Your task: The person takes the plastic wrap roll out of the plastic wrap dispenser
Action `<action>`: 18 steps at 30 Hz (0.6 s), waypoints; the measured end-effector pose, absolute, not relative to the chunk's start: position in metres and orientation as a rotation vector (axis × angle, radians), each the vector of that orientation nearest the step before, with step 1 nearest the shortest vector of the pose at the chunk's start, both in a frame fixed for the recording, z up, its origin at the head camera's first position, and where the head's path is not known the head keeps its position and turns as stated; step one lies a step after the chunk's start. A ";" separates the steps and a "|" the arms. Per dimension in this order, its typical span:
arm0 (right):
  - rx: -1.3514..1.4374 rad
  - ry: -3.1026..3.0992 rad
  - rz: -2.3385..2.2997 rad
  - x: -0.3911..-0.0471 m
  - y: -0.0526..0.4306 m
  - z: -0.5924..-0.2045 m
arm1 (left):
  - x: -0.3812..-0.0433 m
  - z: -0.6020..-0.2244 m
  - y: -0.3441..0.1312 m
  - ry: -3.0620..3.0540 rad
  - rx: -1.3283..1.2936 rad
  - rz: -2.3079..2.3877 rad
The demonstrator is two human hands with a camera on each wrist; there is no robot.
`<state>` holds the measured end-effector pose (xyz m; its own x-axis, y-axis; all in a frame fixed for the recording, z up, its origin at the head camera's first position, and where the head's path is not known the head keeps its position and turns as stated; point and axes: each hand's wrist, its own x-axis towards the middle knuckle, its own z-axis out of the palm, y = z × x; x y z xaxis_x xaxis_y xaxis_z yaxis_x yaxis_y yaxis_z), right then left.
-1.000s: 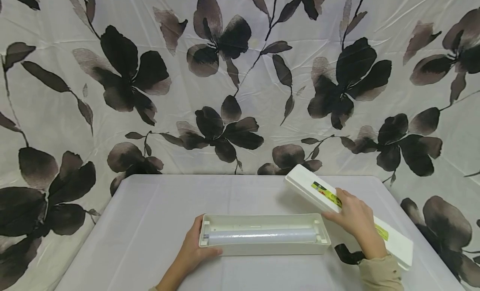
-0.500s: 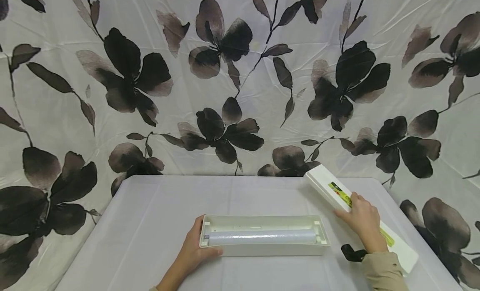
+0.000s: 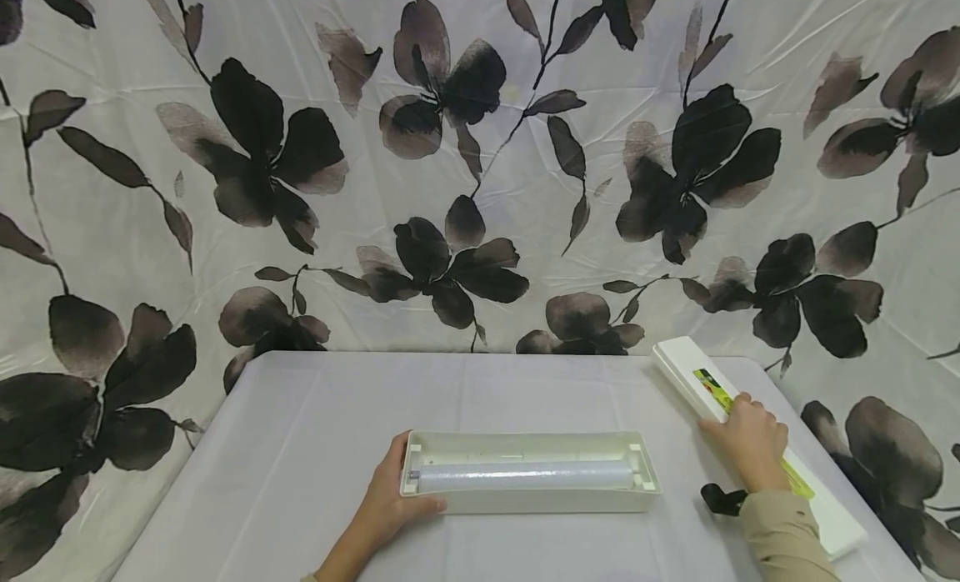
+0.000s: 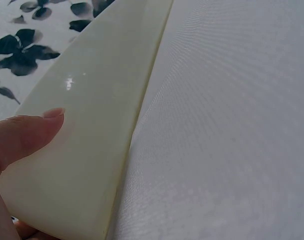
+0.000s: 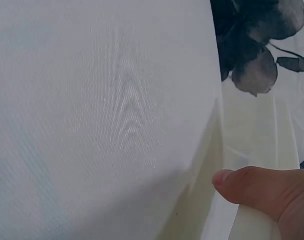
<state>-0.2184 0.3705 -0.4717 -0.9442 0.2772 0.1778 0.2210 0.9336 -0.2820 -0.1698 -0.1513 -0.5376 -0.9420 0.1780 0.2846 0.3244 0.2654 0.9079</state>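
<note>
A long cream-white cling film dispenser box [image 3: 540, 503] lies lengthwise on the table with its top off. Inside it rests a shiny roll of cling film [image 3: 525, 475]. My left hand [image 3: 393, 490] grips the box's left end, and in the left wrist view the thumb [image 4: 29, 135] presses on the front wall. My right hand [image 3: 753, 444] holds the long white lid [image 3: 682, 361], which has green-yellow labels, slanting at the table's right side. In the right wrist view the thumb [image 5: 252, 187] lies along the lid's edge; the other fingers are hidden.
The table [image 3: 330, 407] has a white cloth. A small black object [image 3: 722, 499], part of the gear at the right wrist, sticks out left of the sleeve [image 3: 787, 532]. Behind the table hangs a white curtain [image 3: 570, 257] with dark flowers.
My right hand has carried the lid to the right, away from the box and toward the table's right edge. The left hand and the box stay in place.
</note>
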 end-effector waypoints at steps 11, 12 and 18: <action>-0.574 -2.894 0.422 -0.216 0.390 -0.470 | -0.170 -0.537 -0.151 -2.416 -0.446 -1.762; -0.583 -2.901 0.417 -0.215 0.392 -0.470 | -0.170 -0.536 -0.151 -2.418 -0.441 -1.764; -0.612 -2.930 0.403 -0.209 0.405 -0.467 | -0.170 -0.536 -0.150 -2.422 -0.429 -1.754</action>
<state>-0.2085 0.4052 -0.4672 -0.9109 0.4078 0.0633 0.3756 0.8828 -0.2821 -0.1703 -0.1498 -0.5358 -0.9525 0.1573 0.2607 0.2968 0.2884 0.9104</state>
